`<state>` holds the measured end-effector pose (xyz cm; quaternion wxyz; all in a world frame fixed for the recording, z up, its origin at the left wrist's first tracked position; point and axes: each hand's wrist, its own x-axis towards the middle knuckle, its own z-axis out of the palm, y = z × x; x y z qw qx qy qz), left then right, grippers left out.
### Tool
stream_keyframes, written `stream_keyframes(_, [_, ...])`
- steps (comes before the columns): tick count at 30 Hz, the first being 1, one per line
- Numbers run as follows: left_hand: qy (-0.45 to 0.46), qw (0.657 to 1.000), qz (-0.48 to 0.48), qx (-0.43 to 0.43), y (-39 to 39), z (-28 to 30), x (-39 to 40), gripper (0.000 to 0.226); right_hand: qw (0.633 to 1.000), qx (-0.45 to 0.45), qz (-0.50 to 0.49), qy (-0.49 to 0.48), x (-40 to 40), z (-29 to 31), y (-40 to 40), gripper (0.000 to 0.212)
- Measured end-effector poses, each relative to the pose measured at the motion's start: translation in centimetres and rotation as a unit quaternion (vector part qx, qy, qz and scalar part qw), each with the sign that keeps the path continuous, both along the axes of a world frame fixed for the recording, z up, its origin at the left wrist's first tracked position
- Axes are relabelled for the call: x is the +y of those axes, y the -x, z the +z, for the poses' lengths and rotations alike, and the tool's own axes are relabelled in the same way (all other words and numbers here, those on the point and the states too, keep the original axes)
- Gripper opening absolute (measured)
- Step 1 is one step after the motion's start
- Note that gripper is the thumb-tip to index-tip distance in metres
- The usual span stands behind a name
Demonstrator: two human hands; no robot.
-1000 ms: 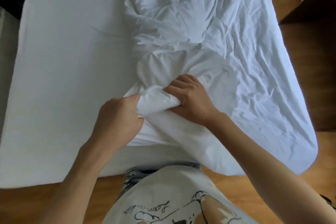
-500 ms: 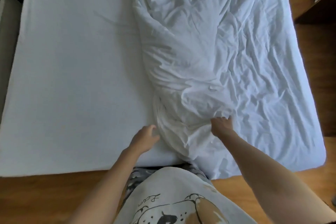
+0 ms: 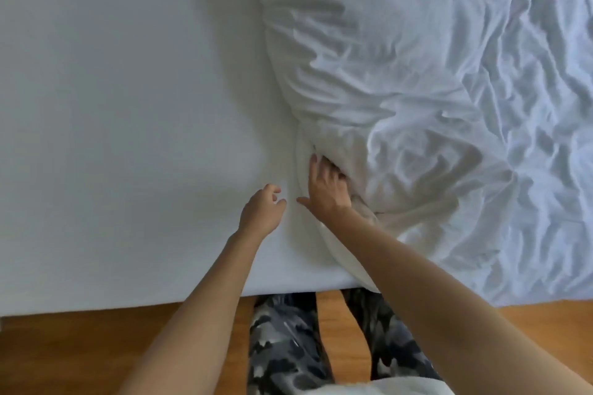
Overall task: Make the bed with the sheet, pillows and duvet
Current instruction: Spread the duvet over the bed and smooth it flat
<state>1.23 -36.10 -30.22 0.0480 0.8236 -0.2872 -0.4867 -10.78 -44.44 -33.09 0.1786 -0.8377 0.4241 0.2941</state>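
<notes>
At the near edge of the bed, where I stood watching through the head camera, the duvet lay bunched in a long heap whose axis ran away from that edge, up the right half of the bed. Its left flank formed a thick rolled border, and left of that border the sheet lay flat and smooth. My right hand was the nearer one: it rested on the roll close to the near edge, thumb spread out to the left, fingers reaching forward into a fold, their tips hidden in the cloth, so I could not tell whether they had pinched anything. My left hand was just left of the roll, over the bare sheet, fingers loosely curled and holding nothing. The duvet looked white, soft and heavily creased, draping over the near edge on the right. I judged the next move would need that rolled border drawn leftward across the sheet.
</notes>
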Motion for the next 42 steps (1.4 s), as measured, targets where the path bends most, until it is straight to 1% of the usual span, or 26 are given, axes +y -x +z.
stream_keyframes(1, [0.005,1.000,0.000,-0.001,-0.4,-0.9,0.0,0.038,1.000,0.009,-0.025,0.008,-0.1,-1.9,-0.5,0.104])
stream_keyframes(2, [0.013,1.000,0.001,-0.003,-0.8,-1.7,0.1,0.037,0.999,0.013,-0.050,0.017,-0.3,-3.8,-0.9,0.101])
stream_keyframes(5, [0.031,0.999,0.004,-0.009,-1.9,-3.7,0.8,0.035,0.995,0.040,-0.075,0.055,-1.1,-7.2,-2.1,0.073])
stream_keyframes(7, [0.033,0.999,0.004,-0.006,-2.5,-4.4,1.2,0.034,0.995,0.033,-0.070,0.068,-1.2,-7.8,-2.5,0.064])
stream_keyframes(9, [0.032,0.999,0.009,0.009,-3.0,-4.6,1.7,0.034,0.995,-0.012,-0.079,0.051,-0.8,-6.3,-2.2,0.059])
stream_keyframes(11, [0.027,0.997,0.053,0.048,-3.5,-4.1,2.3,0.036,0.991,-0.068,-0.107,0.036,0.0,-3.7,-1.5,0.059])
stream_keyframes(13, [0.025,0.990,0.103,0.096,-3.9,-3.0,2.6,0.041,0.987,-0.099,-0.125,0.019,0.9,-0.4,-1.2,0.062])
stream_keyframes(16, [0.047,0.981,0.118,0.148,-3.7,-0.4,2.4,0.046,0.981,-0.159,-0.115,0.000,3.6,5.4,-1.8,0.054])
stream_keyframes(18, [0.056,0.954,0.193,0.224,-3.2,2.2,2.4,0.036,0.971,-0.212,-0.107,-0.010,6.2,9.3,-2.3,0.043])
stream_keyframes(20, [0.062,0.911,0.285,0.292,-3.2,4.7,2.9,0.033,0.963,-0.247,-0.106,-0.014,8.3,12.6,-2.6,0.033])
stream_keyframes(22, [0.059,0.858,0.353,0.369,-3.9,6.6,3.4,0.049,0.961,-0.258,-0.099,-0.013,9.8,15.6,-2.6,0.026])
stream_keyframes(23, [0.057,0.844,0.351,0.400,-4.5,7.6,3.6,0.056,0.960,-0.265,-0.087,-0.007,10.4,16.9,-2.5,0.025])
stream_keyframes(24, [0.059,0.843,0.333,0.418,-4.8,8.7,3.5,0.056,0.960,-0.269,-0.076,-0.002,11.2,18.2,-2.4,0.025])
stream_keyframes(26, [0.041,0.870,0.300,0.390,-5.5,10.7,3.1,0.048,0.959,-0.280,-0.053,0.009,13.0,20.3,-2.4,0.023])
stream_keyframes(28, [0.036,0.886,0.320,0.335,-5.9,12.9,3.2,0.043,0.957,-0.286,-0.044,0.020,15.0,22.1,-2.7,0.019])
stream_keyframes(30, [0.108,0.898,0.333,0.266,-6.5,14.8,4.2,0.047,0.952,-0.294,-0.077,0.033,16.6,23.6,-2.9,0.019])
stream_keyframes(32, [0.232,0.896,0.319,0.204,-7.5,18.0,6.1,0.040,0.943,-0.303,-0.137,0.000,18.1,25.0,-3.1,0.029])
stream_keyframes(33, [0.287,0.899,0.285,0.169,-8.2,19.7,7.5,0.037,0.926,-0.328,-0.184,-0.035,19.0,26.0,-3.2,0.032])
stream_keyframes(34, [0.333,0.902,0.239,0.133,-8.9,21.3,9.1,0.037,0.891,-0.373,-0.248,-0.072,19.9,27.0,-3.6,0.032])
stream_keyframes(35, [0.368,0.905,0.190,0.098,-9.8,22.5,11.3,0.039,0.846,-0.425,-0.311,-0.086,20.9,28.1,-4.2,0.030])
stream_keyframes(36, [0.392,0.906,0.145,0.070,-10.7,23.3,13.4,0.041,0.801,-0.467,-0.367,-0.070,21.6,29.2,-5.2,0.028])
stream_keyframes(37, [0.405,0.908,0.103,0.039,-11.4,24.0,15.6,0.042,0.777,-0.488,-0.396,-0.032,22.1,30.3,-6.6,0.028])
stream_keyframes(38, [0.404,0.913,0.052,-0.006,-12.1,24.6,17.7,0.041,0.772,-0.490,-0.405,-0.006,22.5,31.3,-8.3,0.032])
stream_keyframes(39, [0.403,0.913,0.004,-0.060,-12.7,25.4,19.6,0.040,0.785,-0.477,-0.396,0.006,22.8,32.3,-10.2,0.038])
stream_keyframes(40, [0.410,0.906,-0.039,-0.101,-13.2,26.0,21.3,0.038,0.811,-0.451,-0.373,0.004,23.0,33.2,-12.2,0.047])
stream_keyframes(42, [0.437,0.880,-0.124,-0.139,-14.2,26.8,23.9,0.033,0.880,-0.367,-0.301,-0.006,23.4,34.4,-16.6,0.063])
